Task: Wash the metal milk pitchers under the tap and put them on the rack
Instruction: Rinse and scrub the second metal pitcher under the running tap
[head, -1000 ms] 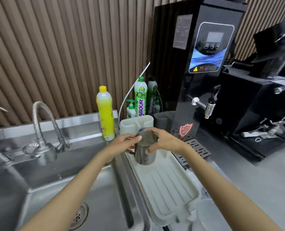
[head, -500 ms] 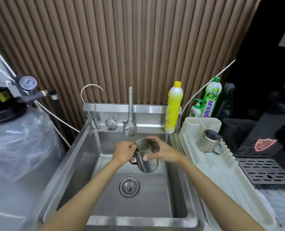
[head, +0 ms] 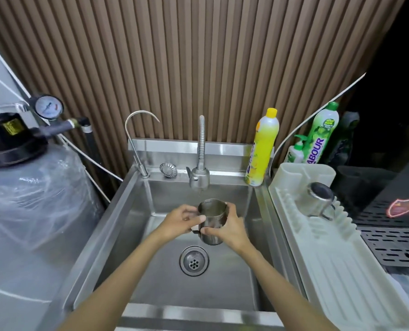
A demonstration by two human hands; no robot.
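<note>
The left hand comes in from the lower left on an outstretched forearm. It grips the handle side of the metal milk pitcher, with fingers curled and the thumb lying across the steel wall. The right hand reaches in from the lower right and wraps the other side of the same pitcher, thumb at the front and fingers round the back up to the rim. Both wrists are nearly straight, and the two forearms form a V that meets at the pitcher.

The pitcher is upright with its mouth open to the top. It is held over the sink, just under the outlet of the tap, with the drain nearer the person. I cannot tell whether water is running.

A second pitcher lies tilted at the far end of the white rack, which sits just right of the sink.

A yellow bottle stands on the sink's back right corner. A green bottle and a small pump bottle stand behind the rack. A thin curved faucet rises at the back left, with a strainer plug between it and the tap. A plastic-wrapped tank with a pressure gauge stands to the left.
</note>
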